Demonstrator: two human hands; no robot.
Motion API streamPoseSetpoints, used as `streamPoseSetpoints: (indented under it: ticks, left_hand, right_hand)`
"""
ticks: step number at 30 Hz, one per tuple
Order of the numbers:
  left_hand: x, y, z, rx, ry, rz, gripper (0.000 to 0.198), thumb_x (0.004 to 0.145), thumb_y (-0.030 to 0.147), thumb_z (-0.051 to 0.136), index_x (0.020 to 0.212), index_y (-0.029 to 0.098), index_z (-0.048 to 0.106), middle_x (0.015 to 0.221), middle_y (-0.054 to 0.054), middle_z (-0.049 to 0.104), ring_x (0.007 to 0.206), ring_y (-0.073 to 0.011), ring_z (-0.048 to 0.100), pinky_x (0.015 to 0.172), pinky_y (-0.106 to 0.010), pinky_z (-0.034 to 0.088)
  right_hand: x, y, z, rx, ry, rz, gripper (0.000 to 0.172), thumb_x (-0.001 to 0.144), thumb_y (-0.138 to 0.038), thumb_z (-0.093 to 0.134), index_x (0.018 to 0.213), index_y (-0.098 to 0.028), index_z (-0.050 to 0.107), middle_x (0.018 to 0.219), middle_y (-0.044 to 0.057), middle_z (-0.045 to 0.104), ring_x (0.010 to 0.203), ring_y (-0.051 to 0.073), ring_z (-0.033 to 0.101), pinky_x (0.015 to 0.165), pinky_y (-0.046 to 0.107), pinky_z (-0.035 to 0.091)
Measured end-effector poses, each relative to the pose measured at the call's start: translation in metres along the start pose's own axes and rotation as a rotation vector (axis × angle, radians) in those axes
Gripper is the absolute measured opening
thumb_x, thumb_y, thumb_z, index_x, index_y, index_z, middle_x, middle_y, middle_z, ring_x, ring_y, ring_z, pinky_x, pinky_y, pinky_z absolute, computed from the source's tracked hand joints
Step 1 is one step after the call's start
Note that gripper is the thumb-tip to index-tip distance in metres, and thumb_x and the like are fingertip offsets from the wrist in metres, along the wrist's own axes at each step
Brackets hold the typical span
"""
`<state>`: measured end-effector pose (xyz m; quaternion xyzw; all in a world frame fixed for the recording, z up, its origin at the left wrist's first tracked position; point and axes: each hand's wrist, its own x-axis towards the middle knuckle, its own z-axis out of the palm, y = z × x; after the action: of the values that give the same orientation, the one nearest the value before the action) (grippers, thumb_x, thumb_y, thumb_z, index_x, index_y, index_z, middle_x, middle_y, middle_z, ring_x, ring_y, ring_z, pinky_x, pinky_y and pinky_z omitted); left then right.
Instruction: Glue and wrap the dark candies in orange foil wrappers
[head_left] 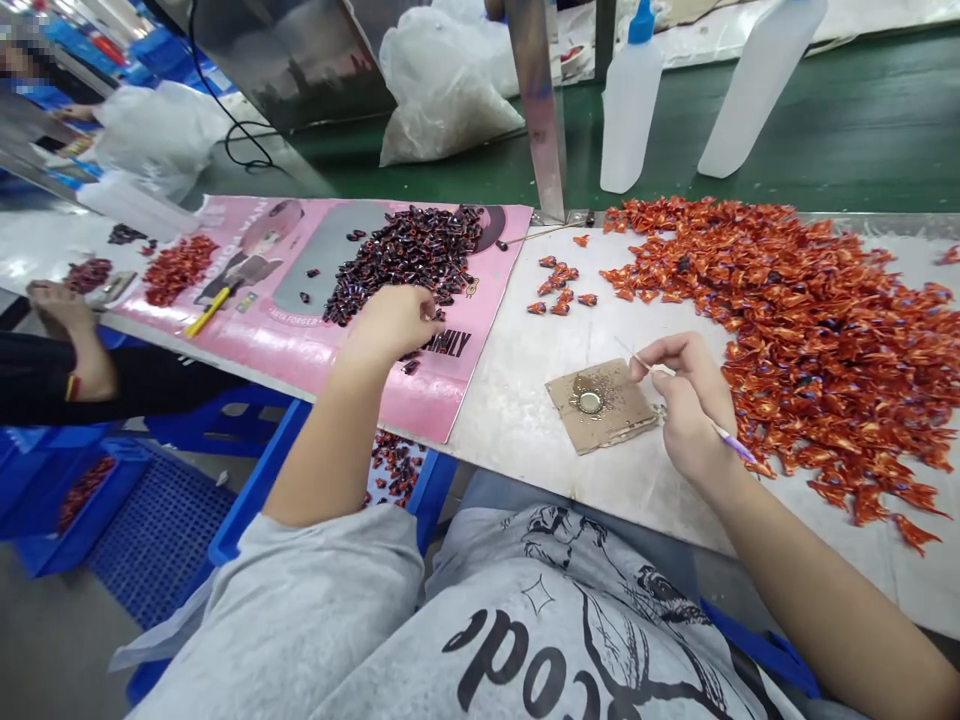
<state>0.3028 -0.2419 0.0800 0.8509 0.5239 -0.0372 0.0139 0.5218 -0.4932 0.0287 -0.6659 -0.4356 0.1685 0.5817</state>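
Note:
My left hand (397, 322) is at the near edge of a heap of small dark pieces with red ends (409, 250), on a pink printed mat (352, 365). Its fingers are drawn together in a pinch, and whatever is between them is hidden. Held in my right hand (690, 400) is a slim pen-like tool with a purple and white end (733, 443); its thin tip points left, over a brown cardboard square (570, 425). A small round metal cap (589, 402) sits on that card, ringed by dark glossy spots.
Orange-red pointed pieces (840, 340) form a wide heap on the right, with several strays to its left. Two white bottles (631, 120) stand behind, near a metal post (541, 120). A yellow cutter (208, 311) lies left. Another person's hand (67, 305) rests at far left.

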Motion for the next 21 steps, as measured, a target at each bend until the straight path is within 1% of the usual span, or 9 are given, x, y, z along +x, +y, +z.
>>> streamPoseSetpoints:
  ticks: [2,4,8,10,13,15,17,19,21]
  left_hand:
    - [-0.015,-0.002,0.018,-0.027,0.006,-0.051,0.014,0.072,0.033,0.07,0.079,0.022,0.065,0.078,-0.011,0.072,0.083,-0.0336,0.068,0.078,-0.041,0.051]
    - [-0.024,-0.001,0.038,-0.083,0.065,-0.055,0.014,0.076,0.03,0.067,0.086,0.021,0.065,0.083,-0.013,0.072,0.089,-0.0369,0.068,0.082,-0.045,0.05]
    - [-0.033,0.0,0.065,-0.267,0.231,0.047,0.011,0.081,0.019,0.058,0.089,0.023,0.064,0.097,-0.013,0.069,0.103,-0.0354,0.064,0.095,-0.046,0.046]
    - [-0.038,0.002,0.07,-0.382,0.281,0.086,0.008,0.083,0.019,0.059,0.086,0.024,0.064,0.095,-0.012,0.067,0.101,-0.0325,0.064,0.096,-0.045,0.046]
    - [-0.052,0.012,0.07,-0.575,0.374,0.125,0.006,0.083,0.02,0.062,0.082,0.024,0.067,0.093,-0.009,0.066,0.089,-0.025,0.065,0.088,-0.04,0.051]
    - [-0.063,0.024,0.07,-0.725,0.462,0.145,0.005,0.083,0.022,0.064,0.083,0.024,0.069,0.1,-0.007,0.068,0.087,-0.021,0.066,0.08,-0.036,0.055]
    - [-0.075,0.036,0.073,-0.914,0.513,0.163,0.005,0.083,0.026,0.067,0.086,0.024,0.071,0.109,-0.006,0.07,0.085,-0.0174,0.067,0.073,-0.032,0.056]
    - [-0.085,0.048,0.077,-1.152,0.485,0.18,0.008,0.082,0.03,0.072,0.086,0.024,0.073,0.109,-0.005,0.072,0.074,-0.0128,0.067,0.065,-0.028,0.057]
    - [-0.094,0.058,0.08,-1.386,0.387,0.178,0.015,0.078,0.035,0.079,0.085,0.023,0.074,0.105,-0.004,0.076,0.063,-0.0091,0.065,0.062,-0.025,0.057]
  right_hand:
    - [0.001,0.005,0.001,-0.03,-0.082,-0.064,0.014,0.077,-0.014,0.044,0.077,-0.023,0.055,0.072,0.0,0.065,0.076,0.021,0.061,0.074,0.038,0.044]
    - [0.003,0.009,0.004,-0.04,-0.144,-0.146,0.015,0.074,-0.011,0.044,0.07,-0.023,0.051,0.063,-0.002,0.063,0.067,0.02,0.06,0.074,0.04,0.044]
    - [0.004,0.019,0.011,-0.133,-0.209,-0.189,0.02,0.073,-0.006,0.046,0.063,-0.022,0.048,0.058,-0.002,0.062,0.063,0.02,0.058,0.088,0.049,0.044]
    - [0.004,0.023,0.014,-0.16,-0.257,-0.161,0.023,0.073,-0.004,0.045,0.06,-0.022,0.048,0.055,-0.001,0.06,0.062,0.019,0.056,0.093,0.052,0.042]
    - [0.003,0.024,0.016,-0.18,-0.304,-0.145,0.025,0.075,-0.003,0.044,0.058,-0.022,0.049,0.053,-0.002,0.059,0.059,0.017,0.05,0.095,0.052,0.041]
    - [0.003,0.023,0.017,-0.204,-0.33,-0.158,0.025,0.076,-0.004,0.044,0.059,-0.022,0.05,0.053,-0.002,0.06,0.058,0.016,0.046,0.095,0.053,0.04]
    - [0.003,0.02,0.017,-0.233,-0.348,-0.154,0.024,0.076,-0.004,0.043,0.06,-0.021,0.05,0.054,-0.002,0.061,0.057,0.016,0.044,0.094,0.054,0.038]
    - [0.003,0.017,0.016,-0.262,-0.35,-0.131,0.024,0.077,-0.004,0.042,0.06,-0.021,0.049,0.054,-0.003,0.06,0.056,0.015,0.043,0.094,0.055,0.037]
    - [0.004,0.014,0.014,-0.264,-0.369,-0.104,0.026,0.078,-0.005,0.042,0.058,-0.021,0.048,0.053,-0.003,0.058,0.054,0.014,0.042,0.096,0.054,0.038]
